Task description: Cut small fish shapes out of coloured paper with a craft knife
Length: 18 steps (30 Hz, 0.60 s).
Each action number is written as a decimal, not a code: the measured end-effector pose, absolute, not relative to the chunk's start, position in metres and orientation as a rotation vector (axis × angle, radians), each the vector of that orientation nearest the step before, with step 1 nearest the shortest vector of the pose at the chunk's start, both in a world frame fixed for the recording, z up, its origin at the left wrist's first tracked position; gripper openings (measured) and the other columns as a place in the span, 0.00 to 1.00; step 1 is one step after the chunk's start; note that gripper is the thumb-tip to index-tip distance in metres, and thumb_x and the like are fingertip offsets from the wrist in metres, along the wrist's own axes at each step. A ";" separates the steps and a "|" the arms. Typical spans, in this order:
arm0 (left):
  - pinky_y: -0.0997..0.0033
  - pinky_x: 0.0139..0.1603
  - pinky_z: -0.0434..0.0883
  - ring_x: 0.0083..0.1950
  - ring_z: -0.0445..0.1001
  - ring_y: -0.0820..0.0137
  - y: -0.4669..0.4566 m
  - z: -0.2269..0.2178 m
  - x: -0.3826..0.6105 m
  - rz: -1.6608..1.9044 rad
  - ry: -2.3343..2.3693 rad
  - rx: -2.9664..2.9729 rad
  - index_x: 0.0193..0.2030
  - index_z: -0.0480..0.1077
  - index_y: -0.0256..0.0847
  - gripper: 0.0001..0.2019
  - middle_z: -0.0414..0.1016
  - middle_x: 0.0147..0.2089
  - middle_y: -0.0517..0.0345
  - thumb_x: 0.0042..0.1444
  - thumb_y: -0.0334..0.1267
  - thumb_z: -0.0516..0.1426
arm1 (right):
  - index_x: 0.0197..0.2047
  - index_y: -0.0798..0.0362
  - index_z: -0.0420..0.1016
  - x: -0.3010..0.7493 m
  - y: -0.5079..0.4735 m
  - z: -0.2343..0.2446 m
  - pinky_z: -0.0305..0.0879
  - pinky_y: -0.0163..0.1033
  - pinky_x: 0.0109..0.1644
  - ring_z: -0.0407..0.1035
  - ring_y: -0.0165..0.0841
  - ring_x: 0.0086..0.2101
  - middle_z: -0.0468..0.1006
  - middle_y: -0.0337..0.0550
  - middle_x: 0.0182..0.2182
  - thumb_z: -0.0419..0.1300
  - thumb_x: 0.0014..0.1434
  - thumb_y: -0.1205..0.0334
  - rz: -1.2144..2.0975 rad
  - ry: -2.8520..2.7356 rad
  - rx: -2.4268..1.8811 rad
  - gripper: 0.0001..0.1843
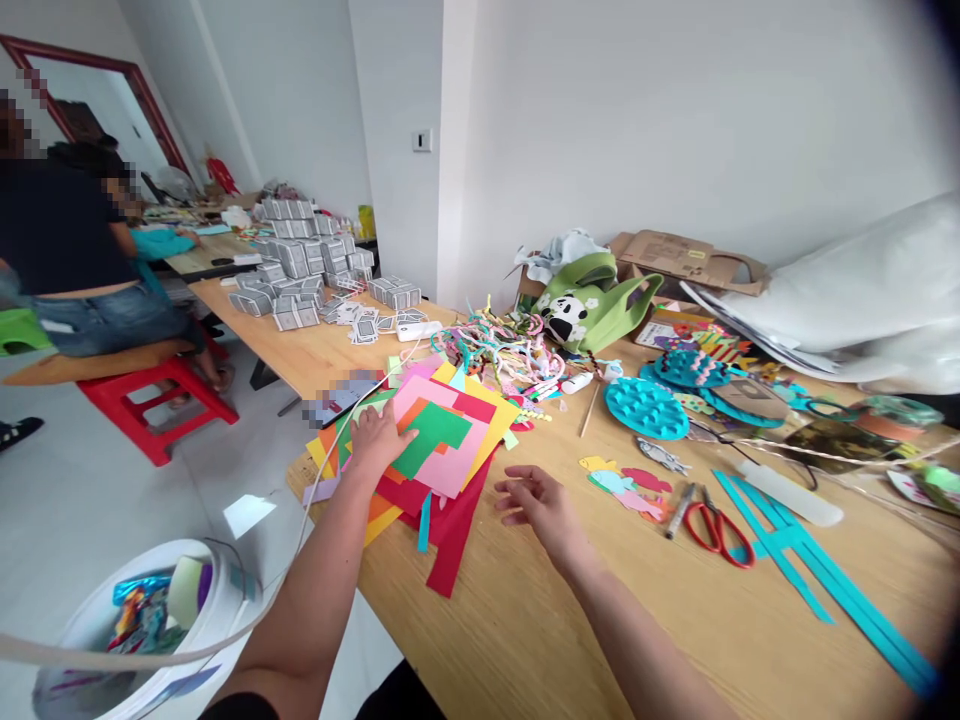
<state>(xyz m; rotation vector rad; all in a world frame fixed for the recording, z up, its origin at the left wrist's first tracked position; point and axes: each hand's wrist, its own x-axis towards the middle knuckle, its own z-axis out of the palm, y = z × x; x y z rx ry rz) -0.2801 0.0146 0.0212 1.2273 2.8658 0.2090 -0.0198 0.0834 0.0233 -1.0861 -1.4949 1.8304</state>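
My left hand [377, 437] lies with fingers spread on the left side of a loose pile of coloured paper, touching a green sheet [435, 438] that rests over a pink one [454, 475]. Red paper [450, 560] and a narrow blue strip [424, 522] stick out at the pile's near side. Just right of the pile, my right hand [536, 505] is over the bare wood with fingers apart and slightly curled, holding nothing. Farther right are fish-shaped paper cutouts [619, 482], a marker [680, 511] and red-handled scissors [720, 530].
A white cable [311, 490] crosses the table's left edge near a bin [161, 640]. Pipe cleaners [502, 345], a green panda bag [592, 305] and blue discs [646, 408] lie behind. Blue strips [795, 550] spread at right. Someone sits on a red stool [157, 400].
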 end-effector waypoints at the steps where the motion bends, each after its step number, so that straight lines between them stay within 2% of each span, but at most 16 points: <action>1: 0.44 0.61 0.58 0.65 0.61 0.44 0.015 0.022 -0.281 0.215 2.856 1.232 0.68 0.55 0.36 0.35 0.65 0.63 0.31 0.58 0.53 0.56 | 0.38 0.53 0.69 -0.027 0.085 0.023 0.74 0.36 0.27 0.75 0.33 0.27 0.79 0.43 0.31 0.64 0.51 0.61 1.850 -1.469 -1.100 0.11; 6: 0.47 0.59 0.61 0.61 0.65 0.46 0.016 0.022 -0.282 0.242 2.824 1.263 0.68 0.56 0.37 0.36 0.69 0.59 0.35 0.56 0.52 0.58 | 0.39 0.52 0.67 -0.049 0.087 0.017 0.75 0.35 0.27 0.76 0.30 0.27 0.78 0.42 0.33 0.62 0.55 0.66 1.900 -1.450 -1.144 0.09; 13: 0.53 0.59 0.62 0.61 0.66 0.48 0.017 0.022 -0.280 0.299 2.862 1.246 0.67 0.57 0.40 0.36 0.69 0.58 0.38 0.54 0.49 0.61 | 0.39 0.52 0.65 -0.062 0.087 0.016 0.70 0.31 0.20 0.73 0.28 0.20 0.71 0.32 0.24 0.61 0.55 0.68 1.925 -1.510 -1.211 0.09; 18: 0.55 0.56 0.65 0.59 0.67 0.48 0.019 0.023 -0.281 0.357 2.861 1.222 0.65 0.60 0.38 0.35 0.69 0.56 0.38 0.53 0.47 0.63 | 0.40 0.53 0.65 -0.069 0.087 0.014 0.69 0.32 0.18 0.73 0.29 0.19 0.72 0.33 0.25 0.60 0.57 0.68 1.946 -1.508 -1.242 0.08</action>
